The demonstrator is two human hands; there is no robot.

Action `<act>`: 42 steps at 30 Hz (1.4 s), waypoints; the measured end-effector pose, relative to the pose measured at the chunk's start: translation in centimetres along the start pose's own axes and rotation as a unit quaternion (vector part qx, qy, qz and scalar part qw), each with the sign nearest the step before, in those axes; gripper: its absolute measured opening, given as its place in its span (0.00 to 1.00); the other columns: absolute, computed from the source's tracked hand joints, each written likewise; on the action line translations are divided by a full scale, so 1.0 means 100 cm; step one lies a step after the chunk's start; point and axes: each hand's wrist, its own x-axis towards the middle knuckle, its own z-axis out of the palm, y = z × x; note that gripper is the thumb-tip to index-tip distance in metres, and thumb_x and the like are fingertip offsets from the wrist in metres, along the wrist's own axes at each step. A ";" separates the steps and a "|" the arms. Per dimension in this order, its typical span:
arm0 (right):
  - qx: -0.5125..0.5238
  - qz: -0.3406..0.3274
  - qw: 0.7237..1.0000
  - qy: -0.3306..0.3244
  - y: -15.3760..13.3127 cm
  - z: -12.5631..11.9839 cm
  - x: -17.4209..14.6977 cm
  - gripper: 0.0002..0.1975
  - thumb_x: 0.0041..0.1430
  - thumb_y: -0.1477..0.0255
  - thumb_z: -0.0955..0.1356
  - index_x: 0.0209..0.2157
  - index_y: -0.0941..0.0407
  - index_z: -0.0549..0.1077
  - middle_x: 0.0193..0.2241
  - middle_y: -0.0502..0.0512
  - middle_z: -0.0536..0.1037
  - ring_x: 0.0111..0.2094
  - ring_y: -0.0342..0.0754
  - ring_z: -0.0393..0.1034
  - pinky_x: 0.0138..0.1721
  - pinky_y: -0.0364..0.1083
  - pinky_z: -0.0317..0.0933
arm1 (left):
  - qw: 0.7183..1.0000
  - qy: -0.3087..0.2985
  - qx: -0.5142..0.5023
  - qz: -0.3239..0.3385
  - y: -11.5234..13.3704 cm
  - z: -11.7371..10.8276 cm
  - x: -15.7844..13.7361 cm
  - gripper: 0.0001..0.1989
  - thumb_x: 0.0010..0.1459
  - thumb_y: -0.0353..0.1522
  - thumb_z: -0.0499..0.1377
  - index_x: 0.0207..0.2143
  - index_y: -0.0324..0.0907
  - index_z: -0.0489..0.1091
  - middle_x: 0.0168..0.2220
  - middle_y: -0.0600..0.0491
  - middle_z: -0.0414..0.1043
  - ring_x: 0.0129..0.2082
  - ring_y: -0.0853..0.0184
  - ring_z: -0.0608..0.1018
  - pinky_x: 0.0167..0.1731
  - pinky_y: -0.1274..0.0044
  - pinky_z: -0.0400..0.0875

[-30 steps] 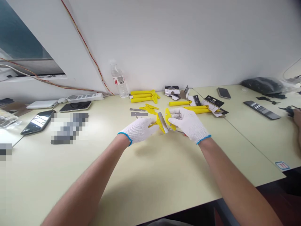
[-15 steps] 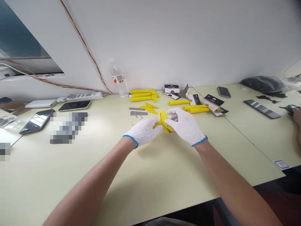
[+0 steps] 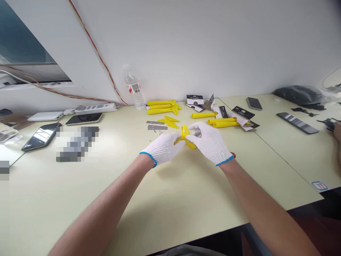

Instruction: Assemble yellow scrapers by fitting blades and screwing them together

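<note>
My left hand [image 3: 168,146], in a white knit glove with a blue cuff, is closed on the lower left part of a yellow scraper [image 3: 185,132]. Its head faces up, tilted, with two screws showing. From the other side my right hand [image 3: 211,140], gloved alike, has its thumb and fingers closed on the head's right edge. The gloves hide part of the scraper. Just beyond my hands lie flat grey blades [image 3: 157,128], loose yellow plates [image 3: 170,122] and several tiny screws [image 3: 160,132].
Yellow scraper handles [image 3: 162,107] lie at the back beside a water bottle [image 3: 134,90]. More yellow handles [image 3: 226,123] rest by card packaging [image 3: 241,113]. Phones [image 3: 41,137] and a power strip [image 3: 96,107] are at left. Another person's hand [image 3: 337,131] shows at the right edge.
Both hands keep their hold on the scraper, which has turned or tilted very slightly. Less of the blade shows at its lower edge.
</note>
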 end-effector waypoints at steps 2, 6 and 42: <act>0.001 0.001 1.000 0.004 -0.010 -0.005 -0.005 0.31 0.67 0.43 0.62 0.44 0.55 0.81 0.38 0.60 0.79 0.49 0.48 0.76 0.31 0.30 0.62 | 1.000 0.001 -0.004 -0.002 0.000 0.000 0.000 0.18 0.68 0.45 0.48 0.38 0.45 0.72 0.34 0.51 0.76 0.29 0.64 0.72 0.29 0.72 0.62; -0.015 0.007 1.000 0.012 -0.034 -0.014 -0.017 0.30 0.68 0.44 0.63 0.48 0.54 0.80 0.40 0.61 0.79 0.49 0.48 0.76 0.33 0.29 0.64 | 1.000 -0.004 -0.003 -0.015 0.005 -0.003 -0.001 0.18 0.68 0.45 0.48 0.38 0.45 0.73 0.33 0.50 0.75 0.28 0.64 0.72 0.29 0.72 0.61; 0.066 0.104 0.990 -0.066 0.002 -0.002 0.001 0.30 0.72 0.47 0.58 0.43 0.56 0.80 0.38 0.60 0.79 0.49 0.46 0.76 0.35 0.28 0.65 | 0.999 0.020 -0.004 0.050 -0.004 -0.018 -0.002 0.17 0.67 0.44 0.52 0.44 0.45 0.75 0.36 0.51 0.77 0.34 0.62 0.76 0.37 0.73 0.67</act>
